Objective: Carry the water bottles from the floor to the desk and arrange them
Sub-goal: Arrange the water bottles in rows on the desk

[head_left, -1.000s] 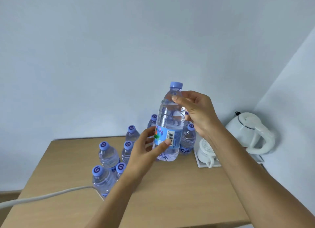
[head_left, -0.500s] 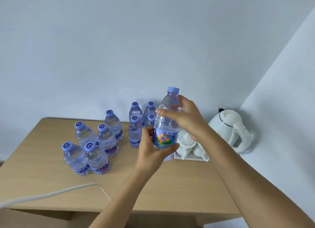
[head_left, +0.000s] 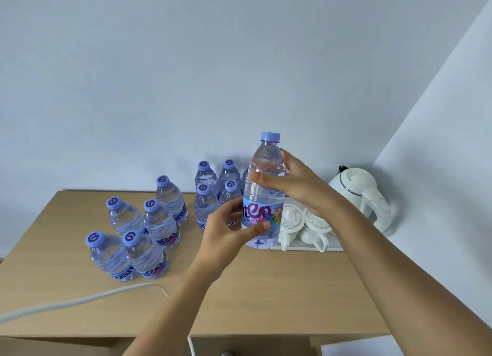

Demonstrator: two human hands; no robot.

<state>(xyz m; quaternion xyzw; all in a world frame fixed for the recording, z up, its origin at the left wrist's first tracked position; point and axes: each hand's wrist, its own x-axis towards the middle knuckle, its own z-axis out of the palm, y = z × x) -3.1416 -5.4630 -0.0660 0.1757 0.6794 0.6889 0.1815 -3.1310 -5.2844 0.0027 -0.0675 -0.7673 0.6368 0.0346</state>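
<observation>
Both my hands hold one clear water bottle (head_left: 263, 195) with a purple cap, upright over the wooden desk (head_left: 266, 289). My left hand (head_left: 226, 233) grips its lower part at the coloured label, thumb across the front. My right hand (head_left: 290, 182) grips its upper body from the right. Whether its base touches the desk I cannot tell. Several smaller bottles with purple caps stand upright on the desk: one cluster (head_left: 138, 238) at the left, another cluster (head_left: 213, 190) behind my left hand, near the wall.
A white tray (head_left: 330, 247) with two white cups (head_left: 291, 222) lies right of the held bottle. A white kettle (head_left: 364, 195) stands in the back right corner. A white cable (head_left: 80, 301) crosses the desk's front left. The wall runs along the back edge.
The held bottle has been turned, so its printed name now faces me. The view has shifted and shows more of the desk's left bottles.
</observation>
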